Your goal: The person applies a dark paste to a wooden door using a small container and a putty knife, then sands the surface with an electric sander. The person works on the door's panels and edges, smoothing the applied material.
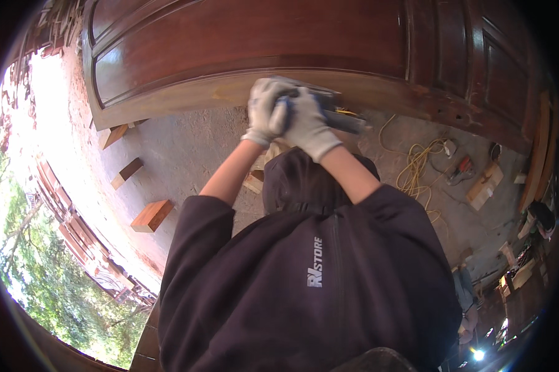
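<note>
A large reddish-brown panelled wooden door (261,43) lies across the far side, with a paler, bare-looking edge (193,96) facing me. At that edge sits a dark handheld power tool (349,122), blurred by motion, so its exact kind is hard to tell. My left hand (266,110), in a white-grey work glove, wraps round the tool's left end. Just beside it, my right hand (308,124), gloved alike, is closed over the tool's middle. The gloves hide much of its body.
Wooden blocks (152,216) stand on the concrete floor at the left. To the right lie a coiled yellow cord (414,167), a red-and-grey power tool (462,168) and a board (484,186). Long planks (543,149) lean at the far right.
</note>
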The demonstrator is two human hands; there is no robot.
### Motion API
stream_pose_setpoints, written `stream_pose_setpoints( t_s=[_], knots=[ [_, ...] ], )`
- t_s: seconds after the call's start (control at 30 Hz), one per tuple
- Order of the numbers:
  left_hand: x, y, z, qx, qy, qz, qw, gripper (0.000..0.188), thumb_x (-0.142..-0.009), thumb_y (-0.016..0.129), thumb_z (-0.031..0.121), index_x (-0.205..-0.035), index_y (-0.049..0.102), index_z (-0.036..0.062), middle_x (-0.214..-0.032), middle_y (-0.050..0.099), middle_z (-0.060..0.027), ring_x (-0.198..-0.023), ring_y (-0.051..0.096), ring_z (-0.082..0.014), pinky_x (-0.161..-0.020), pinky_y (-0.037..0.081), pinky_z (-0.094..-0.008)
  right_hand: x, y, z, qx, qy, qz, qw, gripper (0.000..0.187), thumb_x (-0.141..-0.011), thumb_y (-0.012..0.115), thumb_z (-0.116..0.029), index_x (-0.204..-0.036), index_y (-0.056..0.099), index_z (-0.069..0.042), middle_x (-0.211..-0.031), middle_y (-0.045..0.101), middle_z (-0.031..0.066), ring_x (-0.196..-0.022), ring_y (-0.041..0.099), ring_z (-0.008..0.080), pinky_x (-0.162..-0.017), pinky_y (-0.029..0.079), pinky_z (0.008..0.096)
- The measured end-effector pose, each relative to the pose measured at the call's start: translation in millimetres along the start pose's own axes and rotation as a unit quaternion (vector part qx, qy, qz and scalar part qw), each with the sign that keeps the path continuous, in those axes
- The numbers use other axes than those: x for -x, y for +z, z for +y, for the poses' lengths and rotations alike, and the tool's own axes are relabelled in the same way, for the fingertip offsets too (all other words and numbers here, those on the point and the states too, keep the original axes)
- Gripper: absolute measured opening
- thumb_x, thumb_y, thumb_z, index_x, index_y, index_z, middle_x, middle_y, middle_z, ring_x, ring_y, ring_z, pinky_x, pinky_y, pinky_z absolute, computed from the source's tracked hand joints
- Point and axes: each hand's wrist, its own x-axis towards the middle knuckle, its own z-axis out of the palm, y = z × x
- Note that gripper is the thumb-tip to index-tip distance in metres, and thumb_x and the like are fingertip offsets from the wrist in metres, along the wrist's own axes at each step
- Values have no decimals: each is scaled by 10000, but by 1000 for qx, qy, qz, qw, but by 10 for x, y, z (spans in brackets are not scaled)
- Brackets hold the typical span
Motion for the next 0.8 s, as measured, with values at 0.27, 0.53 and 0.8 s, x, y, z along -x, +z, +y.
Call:
stream_pose_setpoints(
  t_s=[0.27, 0.53, 0.8],
  knots=[
    [-517, 1774, 1128, 88, 46, -77, 992, 315, -776, 569, 344, -949, 686, 107, -947, 630, -121, -987, 555, -331, -897, 427, -463, 1297, -901, 1552, -51, 170, 34, 984, 315, -771, 752, -211, -1052, 654, -107, -1062, 707, 90, -942, 688, 239, -848, 537, 383],
    [-433, 2010, 1282, 117, 33, -54, 991, 304, -767, 603, 352, -964, 679, 134, -943, 621, -110, -972, 549, -318, -881, 409, -462, 1660, -768, 1952, -135, 186, 51, 972, 350, -754, 775, -155, -1065, 632, -86, -1074, 697, 72, -999, 681, 207, -859, 546, 354],
    [-127, 202, 94, 62, 15, -39, 997, 299, -794, 563, 297, -949, 675, 68, -976, 641, -140, -985, 556, -338, -920, 408, -458, 119, -110, 219, -15, -3, 50, 999, 243, -796, 641, -277, -1004, 659, -151, -1006, 701, 50, -989, 639, 227, -898, 458, 403]
  ],
)
